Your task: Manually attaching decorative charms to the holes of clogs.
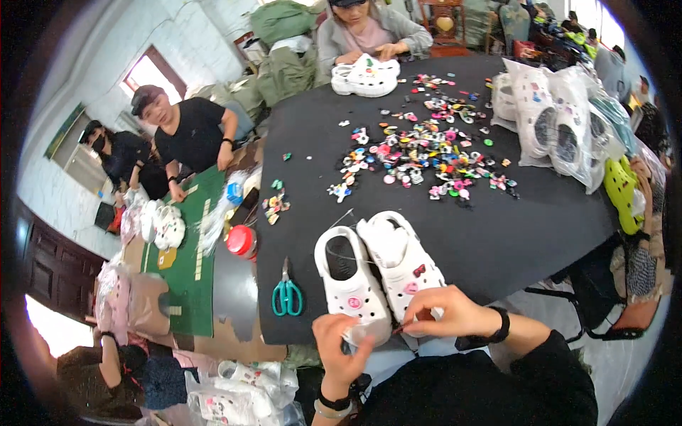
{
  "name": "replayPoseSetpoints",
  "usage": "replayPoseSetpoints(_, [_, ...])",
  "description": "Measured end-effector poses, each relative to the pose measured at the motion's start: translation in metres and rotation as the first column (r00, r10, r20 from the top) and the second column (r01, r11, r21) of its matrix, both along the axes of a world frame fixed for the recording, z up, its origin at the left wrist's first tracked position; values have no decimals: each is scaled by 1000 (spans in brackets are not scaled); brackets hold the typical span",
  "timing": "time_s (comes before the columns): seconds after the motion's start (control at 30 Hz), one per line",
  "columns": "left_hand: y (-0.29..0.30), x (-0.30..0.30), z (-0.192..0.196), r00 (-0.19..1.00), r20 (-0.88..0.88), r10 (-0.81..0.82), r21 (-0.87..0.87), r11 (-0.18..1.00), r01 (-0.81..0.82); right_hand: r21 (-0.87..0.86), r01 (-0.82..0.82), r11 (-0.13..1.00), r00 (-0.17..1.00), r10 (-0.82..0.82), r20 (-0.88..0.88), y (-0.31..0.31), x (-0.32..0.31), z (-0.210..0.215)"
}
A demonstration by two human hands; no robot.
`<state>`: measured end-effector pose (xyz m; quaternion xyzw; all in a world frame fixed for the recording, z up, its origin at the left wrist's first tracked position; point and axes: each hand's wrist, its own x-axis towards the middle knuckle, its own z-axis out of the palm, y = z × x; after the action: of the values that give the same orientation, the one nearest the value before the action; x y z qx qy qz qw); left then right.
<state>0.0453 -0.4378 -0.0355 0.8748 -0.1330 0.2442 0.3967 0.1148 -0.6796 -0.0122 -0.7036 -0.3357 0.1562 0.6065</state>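
Two white clogs stand side by side in front of me, toes toward me. The left clog [353,280] bears a round pink charm; the right clog [403,259] has a pink charm, a red glasses-shaped charm and white stuffing in its opening. My left hand [341,349] curls at the left clog's toe, fingers on its side and thumb in front. My right hand [442,312] is closed in a pinch beside the right clog's toe; what it pinches is too small to make out. Teal-handled scissors [287,292] lie left of the clogs.
Loose colourful charms [426,153] spread over the black table [305,177]. Bagged clogs [558,121] stand at the right, near a lime-green clog [623,193]. Across the table a person handles a white clog [365,77]. A red-lidded jar [241,241] stands left; other people work beyond.
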Motion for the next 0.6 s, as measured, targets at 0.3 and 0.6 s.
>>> replayPoseSetpoints(0.3, [1,-26,6,989,-145,-13,-170,985,-12,25,-63,998,993,60,101,45,-13,-15])
replayPoseSetpoints(0.6, [50,18,-32,926,-316,206,-361,877,-318,-47,116,992,958,-99,268,38,-6,-12])
